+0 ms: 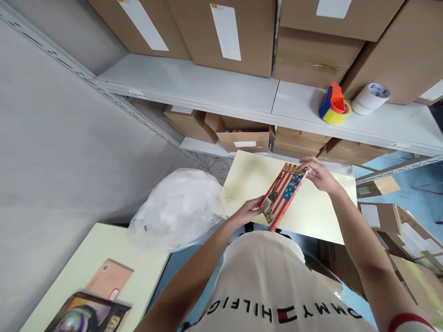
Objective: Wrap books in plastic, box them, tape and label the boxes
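Between both hands I hold a thin flat box (285,193), tilted above the pale yellow table (249,170). Its face has red and white stripes, a blue panel with stars, a statue figure and yellow lettering; the side edge is red. My left hand (249,211) grips the lower left corner, beside a white barcode label. At the upper right corner my right hand (318,174) has its fingers closed over the edge. Whether it is a box or a thick book is hard to tell for certain.
A large white plastic bag (180,207) bulges left of the table. At lower left, a second table (86,249) bears a pink flat package (110,279) and a dark picture box (86,313). The shelf (207,85) ahead holds cartons, a tape dispenser (334,105) and white tape rolls (371,98).
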### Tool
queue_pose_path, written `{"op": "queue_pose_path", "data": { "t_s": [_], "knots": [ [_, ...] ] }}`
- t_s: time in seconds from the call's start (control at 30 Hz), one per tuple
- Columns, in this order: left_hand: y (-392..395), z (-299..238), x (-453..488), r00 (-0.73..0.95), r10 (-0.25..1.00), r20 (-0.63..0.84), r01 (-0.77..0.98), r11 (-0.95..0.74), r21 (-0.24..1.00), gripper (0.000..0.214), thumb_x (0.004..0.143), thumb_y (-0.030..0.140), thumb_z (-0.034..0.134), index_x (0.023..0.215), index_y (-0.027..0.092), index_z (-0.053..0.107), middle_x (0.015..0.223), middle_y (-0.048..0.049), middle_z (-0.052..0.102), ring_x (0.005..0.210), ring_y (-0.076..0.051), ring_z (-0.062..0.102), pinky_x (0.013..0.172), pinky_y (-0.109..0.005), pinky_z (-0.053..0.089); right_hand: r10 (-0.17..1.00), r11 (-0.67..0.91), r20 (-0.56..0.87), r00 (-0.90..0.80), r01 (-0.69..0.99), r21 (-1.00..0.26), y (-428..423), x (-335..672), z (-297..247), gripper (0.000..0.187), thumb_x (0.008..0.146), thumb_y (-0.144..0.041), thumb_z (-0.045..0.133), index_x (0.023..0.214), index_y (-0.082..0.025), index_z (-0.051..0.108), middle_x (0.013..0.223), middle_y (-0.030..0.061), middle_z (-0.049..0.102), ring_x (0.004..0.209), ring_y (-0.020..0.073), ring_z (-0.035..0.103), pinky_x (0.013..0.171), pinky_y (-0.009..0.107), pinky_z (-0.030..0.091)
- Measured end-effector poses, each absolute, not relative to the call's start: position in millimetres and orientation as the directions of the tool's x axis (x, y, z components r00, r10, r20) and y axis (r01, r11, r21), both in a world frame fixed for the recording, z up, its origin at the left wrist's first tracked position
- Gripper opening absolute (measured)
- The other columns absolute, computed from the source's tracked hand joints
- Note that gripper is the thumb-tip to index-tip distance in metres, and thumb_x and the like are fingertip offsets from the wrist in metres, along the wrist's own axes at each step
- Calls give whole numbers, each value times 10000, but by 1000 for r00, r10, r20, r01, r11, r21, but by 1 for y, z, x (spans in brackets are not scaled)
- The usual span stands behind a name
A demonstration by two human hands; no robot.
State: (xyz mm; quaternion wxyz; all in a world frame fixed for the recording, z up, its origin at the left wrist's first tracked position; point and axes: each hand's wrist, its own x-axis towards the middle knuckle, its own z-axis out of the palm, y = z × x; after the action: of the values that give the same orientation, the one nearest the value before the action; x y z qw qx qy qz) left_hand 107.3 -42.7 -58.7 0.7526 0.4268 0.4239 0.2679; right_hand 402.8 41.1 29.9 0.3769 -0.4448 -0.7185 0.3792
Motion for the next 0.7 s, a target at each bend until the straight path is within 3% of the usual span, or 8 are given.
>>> {"op": "queue_pose_path", "data": {
  "t_s": [0.07, 0.23, 0.33, 0.43, 0.5, 0.6, 0.7],
  "knots": [
    [-41, -54, 106, 488, 766, -419, -5, 482, 876, 588, 668, 510, 826, 1179, 236, 723, 1264, -102, 687, 1132, -278, 618, 915, -354, 474, 939, 219, 107, -328, 327, -919, 40, 395, 37, 289, 764, -537, 759, 848, -264, 714, 974, 67, 696, 965, 258, 643, 921, 444, 519],
    [-38, -41, 96, 503, 807, -310, -70, 395, 916, 562, 784, 660, 616, 1038, 181, 764, 1135, -118, 738, 1083, -299, 654, 964, -390, 485, 958, 53, -30, -285, 278, -959, 38, 376, 40, 327, 716, -533, 778, 816, -233, 697, 751, 13, 702, 697, 195, 629, 655, 330, 530],
    [-37, -37, 98, 391, 884, -255, 79, 244, 967, 497, 732, 562, 716, 1053, 183, 740, 1042, -88, 748, 955, -263, 672, 855, -339, 520, 976, 30, -28, -216, 262, -965, 41, 362, 37, 327, 718, -508, 771, 870, -225, 710, 777, 14, 727, 681, 189, 650, 615, 308, 523],
    [-38, -38, 105, 190, 948, -254, 227, 210, 951, 381, 764, 532, 675, 919, 187, 717, 838, -42, 725, 788, -208, 648, 712, -287, 511, 985, 14, -31, -171, 256, -967, 46, 356, 37, 337, 736, -473, 761, 969, -234, 718, 864, 24, 756, 732, 202, 684, 659, 327, 549],
    [-39, -38, 107, 118, 958, -260, 185, 237, 954, 392, 784, 553, 641, 921, 189, 690, 843, -40, 718, 794, -200, 646, 693, -275, 510, 981, -32, -80, -177, 260, -965, 47, 362, 37, 349, 732, -466, 768, 990, -237, 720, 871, 28, 763, 739, 206, 692, 671, 336, 557],
    [-41, -37, 106, 75, 939, -336, 70, 331, 941, 471, 766, 606, 652, 985, 189, 654, 927, -54, 718, 840, -202, 660, 664, -265, 520, 948, -175, -237, -211, 275, -945, 42, 382, 32, 336, 686, -506, 803, 825, -209, 727, 751, 35, 748, 667, 197, 675, 618, 325, 550],
    [-44, -36, 106, 81, 899, -431, -36, 435, 900, 556, 708, 668, 695, 979, 187, 629, 943, -56, 704, 832, -191, 658, 630, -249, 518, 931, -291, -309, -196, 116, -950, 30, 397, 22, 406, 621, -549, 843, 778, -198, 711, 760, 37, 750, 668, 185, 679, 621, 319, 564]
  ]
}}
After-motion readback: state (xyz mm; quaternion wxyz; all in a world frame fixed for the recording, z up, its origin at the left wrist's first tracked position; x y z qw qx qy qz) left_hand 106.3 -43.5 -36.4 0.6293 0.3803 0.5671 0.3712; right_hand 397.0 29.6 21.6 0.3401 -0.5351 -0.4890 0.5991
